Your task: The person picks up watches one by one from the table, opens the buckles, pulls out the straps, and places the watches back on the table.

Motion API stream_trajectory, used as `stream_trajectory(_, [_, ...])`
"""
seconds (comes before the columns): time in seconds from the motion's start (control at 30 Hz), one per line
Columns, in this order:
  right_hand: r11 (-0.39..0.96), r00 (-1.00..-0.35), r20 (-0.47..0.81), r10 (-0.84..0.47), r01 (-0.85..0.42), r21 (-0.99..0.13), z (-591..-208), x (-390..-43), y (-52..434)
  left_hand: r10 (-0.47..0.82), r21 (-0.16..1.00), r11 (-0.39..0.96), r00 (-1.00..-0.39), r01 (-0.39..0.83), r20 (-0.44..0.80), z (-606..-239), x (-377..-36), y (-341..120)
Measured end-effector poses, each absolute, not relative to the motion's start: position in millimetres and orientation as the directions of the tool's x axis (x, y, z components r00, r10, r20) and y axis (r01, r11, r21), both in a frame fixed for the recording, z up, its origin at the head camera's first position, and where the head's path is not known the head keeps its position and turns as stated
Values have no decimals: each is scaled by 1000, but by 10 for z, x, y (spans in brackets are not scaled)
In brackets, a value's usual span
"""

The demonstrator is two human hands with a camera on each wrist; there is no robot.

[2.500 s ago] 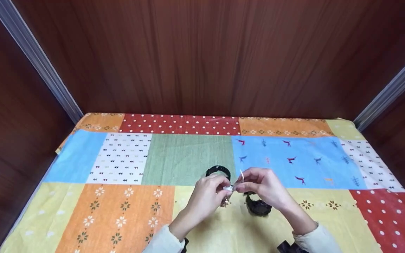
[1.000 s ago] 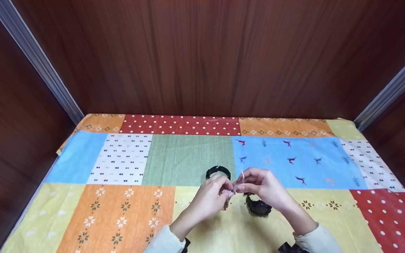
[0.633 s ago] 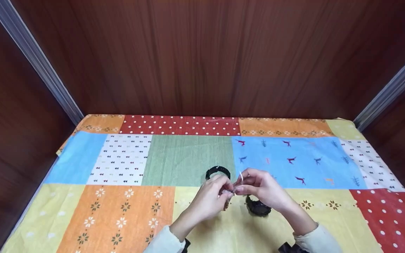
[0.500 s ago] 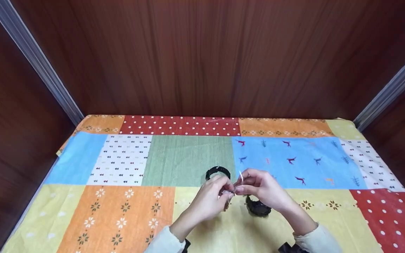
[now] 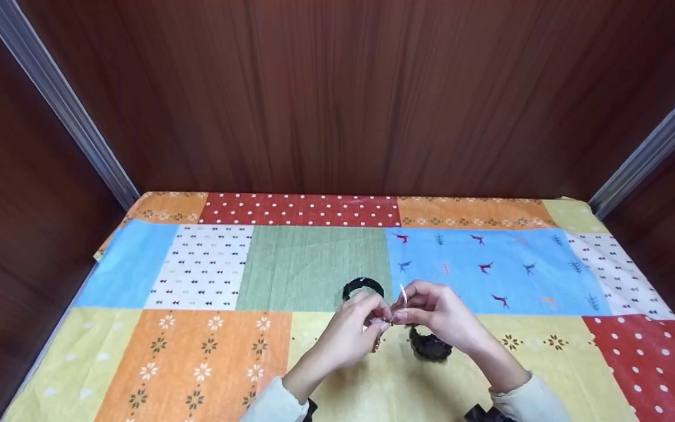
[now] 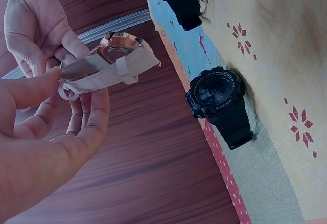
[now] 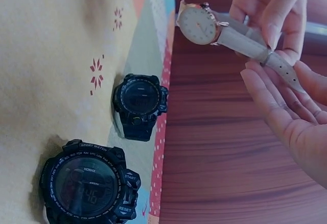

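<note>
A wristwatch [image 7: 198, 25] with a rose-gold case, white dial and pale strap is held up between both hands. My left hand [image 5: 349, 325] pinches the strap near the buckle, where the two strap parts overlap. My right hand [image 5: 446, 313] pinches the strap's free end [image 7: 286, 71], which has a row of small holes. In the left wrist view the watch's back faces up beside the fingers, with a pale strap loop [image 6: 123, 71] around the band. From the head view most of the watch is hidden behind my fingers, and the strap tip [image 5: 404, 295] rises above the right fingers.
Two black digital sport watches lie on the patchwork tablecloth [image 5: 197, 351]: one watch [image 5: 364, 286] just beyond my left hand, the other watch [image 5: 431, 346] below my right hand. Dark wood panels [image 5: 337, 99] enclose the table at the back and sides.
Since the earliest frame my left hand has turned slightly and moved a little to the right, and less of the pale strap shows between the hands. The black watches stay put.
</note>
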State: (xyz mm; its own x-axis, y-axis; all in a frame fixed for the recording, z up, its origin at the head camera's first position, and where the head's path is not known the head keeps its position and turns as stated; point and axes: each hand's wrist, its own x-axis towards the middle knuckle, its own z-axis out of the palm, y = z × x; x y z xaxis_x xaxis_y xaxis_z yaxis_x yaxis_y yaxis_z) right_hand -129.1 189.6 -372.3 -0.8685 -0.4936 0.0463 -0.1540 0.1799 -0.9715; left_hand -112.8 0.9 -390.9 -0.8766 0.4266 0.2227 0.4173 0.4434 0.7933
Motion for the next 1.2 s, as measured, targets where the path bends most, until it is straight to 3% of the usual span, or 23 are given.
stream_trajectory(0.47, [138, -859, 75, -507, -167, -976, -3720, -1304, 1912, 390, 838, 349, -878, 419, 277, -3953, -1149, 4])
stream_trajectory(0.7, [169, -869, 58, -492, -161, -972, -3725, -1315, 1925, 375, 899, 296, -905, 323, 201, -3925, -1137, -8])
stream_trajectory(1.0, [196, -858, 58, -511, -181, -964, -3700, -1327, 1926, 364, 841, 401, -905, 363, 218, -3932, -1145, -29])
stream_trajectory(1.2, [196, -822, 66, -566, -211, -958, -3701, -1335, 1905, 356, 845, 385, -905, 371, 235, -3943, -1168, -34])
